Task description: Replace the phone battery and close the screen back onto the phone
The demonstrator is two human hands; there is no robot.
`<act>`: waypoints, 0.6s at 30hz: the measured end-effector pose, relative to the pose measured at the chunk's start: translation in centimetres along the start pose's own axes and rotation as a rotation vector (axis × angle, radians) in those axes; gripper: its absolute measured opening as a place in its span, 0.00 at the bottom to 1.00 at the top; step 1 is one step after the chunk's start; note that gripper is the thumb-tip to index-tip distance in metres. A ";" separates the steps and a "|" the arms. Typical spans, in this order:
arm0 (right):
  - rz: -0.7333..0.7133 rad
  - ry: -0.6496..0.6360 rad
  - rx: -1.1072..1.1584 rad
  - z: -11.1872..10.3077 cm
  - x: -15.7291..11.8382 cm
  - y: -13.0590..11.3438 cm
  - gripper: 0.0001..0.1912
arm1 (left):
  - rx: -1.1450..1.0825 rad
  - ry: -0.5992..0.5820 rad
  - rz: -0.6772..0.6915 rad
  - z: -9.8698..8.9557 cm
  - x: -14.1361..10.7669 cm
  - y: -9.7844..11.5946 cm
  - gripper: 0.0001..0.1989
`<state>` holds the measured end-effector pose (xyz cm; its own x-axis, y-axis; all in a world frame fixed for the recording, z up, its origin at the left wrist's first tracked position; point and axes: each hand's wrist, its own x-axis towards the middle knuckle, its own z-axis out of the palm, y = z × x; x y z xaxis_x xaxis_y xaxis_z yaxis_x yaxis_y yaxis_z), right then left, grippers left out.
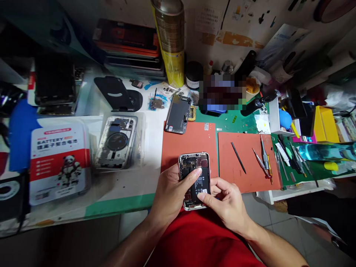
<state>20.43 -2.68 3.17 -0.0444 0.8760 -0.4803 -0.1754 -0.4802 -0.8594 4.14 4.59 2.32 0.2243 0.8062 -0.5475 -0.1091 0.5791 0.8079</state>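
Note:
Both hands hold an opened smartphone (194, 168) just above the bench's front edge, its circuit board and black battery (205, 180) facing up. My left hand (172, 191) wraps around the phone's left side, its thumb lying across the upper part of the battery. On the lower right, my right hand (226, 200) grips the phone's edge, thumb pressed on the battery near a white label. The fingers beneath the phone are partly hidden. Beyond it, a detached phone screen (178, 114) lies at the top of the red-brown mat (169, 148).
A second mat (228, 174) holds a black pry stick (238, 158), tweezers (261, 162) and a screwdriver (264, 152). Leftward are a phone back housing (115, 142) and a battery package (59, 159). A tall spray can (174, 44) stands behind; a bottle (325, 152) lies right.

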 end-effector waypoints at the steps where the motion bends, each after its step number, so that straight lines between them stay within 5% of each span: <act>1: -0.005 -0.003 0.002 0.0 0.0 0.0 0.15 | -0.004 0.008 0.004 0.1 0.0 0.1 0.24; 18: -0.063 0.019 -0.101 0.0 -0.1 -0.4 0.12 | 0.025 0.083 -0.040 1.1 0.5 0.3 0.23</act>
<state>20.48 -2.62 3.57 -0.0174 0.9041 -0.4269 -0.0775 -0.4269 -0.9010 5.29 5.07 2.53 0.1472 0.7903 -0.5948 -0.0768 0.6086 0.7897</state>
